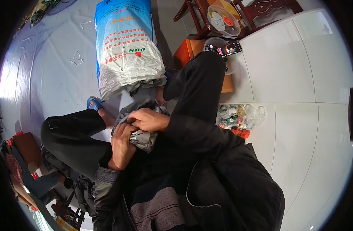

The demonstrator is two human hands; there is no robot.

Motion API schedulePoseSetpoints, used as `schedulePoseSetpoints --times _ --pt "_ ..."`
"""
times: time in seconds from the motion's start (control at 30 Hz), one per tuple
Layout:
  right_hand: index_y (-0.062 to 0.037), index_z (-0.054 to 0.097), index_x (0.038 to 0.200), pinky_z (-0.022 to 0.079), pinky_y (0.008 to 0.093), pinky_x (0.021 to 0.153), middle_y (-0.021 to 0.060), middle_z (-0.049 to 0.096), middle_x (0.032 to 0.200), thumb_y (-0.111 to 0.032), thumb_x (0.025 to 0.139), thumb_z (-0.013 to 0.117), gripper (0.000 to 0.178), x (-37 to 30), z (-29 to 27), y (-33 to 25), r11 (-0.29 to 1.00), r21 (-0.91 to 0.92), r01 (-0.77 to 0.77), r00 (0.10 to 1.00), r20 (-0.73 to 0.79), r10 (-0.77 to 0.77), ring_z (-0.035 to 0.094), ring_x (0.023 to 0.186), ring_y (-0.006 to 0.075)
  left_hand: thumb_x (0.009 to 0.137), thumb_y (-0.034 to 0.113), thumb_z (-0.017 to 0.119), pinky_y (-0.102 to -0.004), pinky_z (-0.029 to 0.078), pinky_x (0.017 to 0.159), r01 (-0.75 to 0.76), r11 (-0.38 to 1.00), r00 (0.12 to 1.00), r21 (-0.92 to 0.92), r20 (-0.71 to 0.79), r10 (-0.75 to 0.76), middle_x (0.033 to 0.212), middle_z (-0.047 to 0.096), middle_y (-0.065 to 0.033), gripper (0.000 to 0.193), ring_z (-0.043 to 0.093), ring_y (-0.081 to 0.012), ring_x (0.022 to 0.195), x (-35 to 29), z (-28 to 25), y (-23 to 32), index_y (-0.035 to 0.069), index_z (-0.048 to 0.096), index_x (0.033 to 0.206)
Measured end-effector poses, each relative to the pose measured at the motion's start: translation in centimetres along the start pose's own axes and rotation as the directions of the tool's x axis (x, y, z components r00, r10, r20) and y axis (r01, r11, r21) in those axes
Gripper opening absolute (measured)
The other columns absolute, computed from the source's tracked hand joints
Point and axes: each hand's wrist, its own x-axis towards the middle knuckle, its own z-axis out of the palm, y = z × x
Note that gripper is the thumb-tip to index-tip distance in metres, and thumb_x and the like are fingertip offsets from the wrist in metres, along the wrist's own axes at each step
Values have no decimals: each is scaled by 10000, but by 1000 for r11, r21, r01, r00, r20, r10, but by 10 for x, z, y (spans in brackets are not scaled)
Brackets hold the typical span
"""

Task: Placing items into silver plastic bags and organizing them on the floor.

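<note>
Between my knees lies a bunched piece of thin grey fabric (146, 141), crumpled into folds. My left hand (122, 145) grips its near left side with fingers curled in. My right hand (148, 120) comes across from the right and pinches the same fabric, its fingertips close to the left hand's. What the fingertips press together is hidden in the folds. Just beyond stands a large blue and white woven sack (126, 50), with more grey fabric (147, 84) showing at its near mouth.
On the right, a phone (230, 49) rests on a clear plastic tub (232, 67) by an orange-brown box (186, 52). Behind it, a round container (223, 21) sits on a wooden chair (199, 19). A clear bag of small items (242, 116) lies on pale tiles.
</note>
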Motion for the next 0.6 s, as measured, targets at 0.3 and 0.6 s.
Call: schedulePoseSetpoints --times 0.3,0.6 --pt "40 693 983 498 399 688 216 690 816 -267 883 730 324 -15 -3 -7 994 92 -55 990 136 42 662 712 248 696 11 751 -409 505 729 -72 994 969 87 -228 90 961 629 -133 325 624 -339 864 0 -5 11 49 595 978" --pt "51 663 886 458 431 638 256 629 778 -182 883 673 234 -14 6 -33 998 66 -19 997 78 14 607 654 322 805 -9 716 -347 534 859 44 992 946 -119 -313 -80 1086 682 -147 328 676 -260 996 -1 -9 5 14 613 1116"
